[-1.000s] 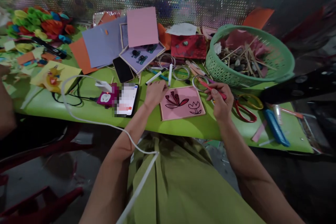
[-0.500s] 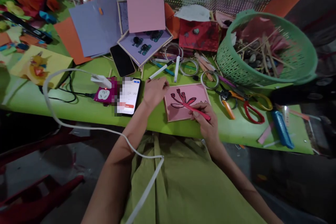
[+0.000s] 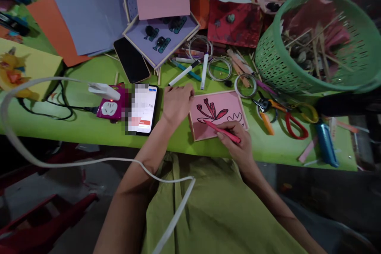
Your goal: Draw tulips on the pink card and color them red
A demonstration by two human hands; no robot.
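Note:
A small pink picture [image 3: 218, 103] in a thin wooden frame lies on the green table, with black-outlined flowers partly coloured red. My right hand [image 3: 238, 141] is closed around a red pen [image 3: 228, 134], whose tip touches the left leaf of the drawing. At the picture's upper left edge rests my left hand [image 3: 179, 99], its fingers curled against the frame; whether they pinch the frame is hard to make out. Just beyond my left hand lie a white marker with a dark end [image 3: 181, 74] and a white pen [image 3: 204, 72].
A lit phone [image 3: 145, 109], a magenta socket block [image 3: 111, 107] and a looping white cable [image 3: 98, 160] are at the left. Scissors [image 3: 296, 125], wire rings [image 3: 245, 85] and a green basket [image 3: 268, 53] stand at the right. Framed purple art [image 3: 160, 43] lies behind.
The view has shifted closer to the table. The red pen's tip has moved from the flower stems down to the left leaf, and my right hand has moved lower along the picture.

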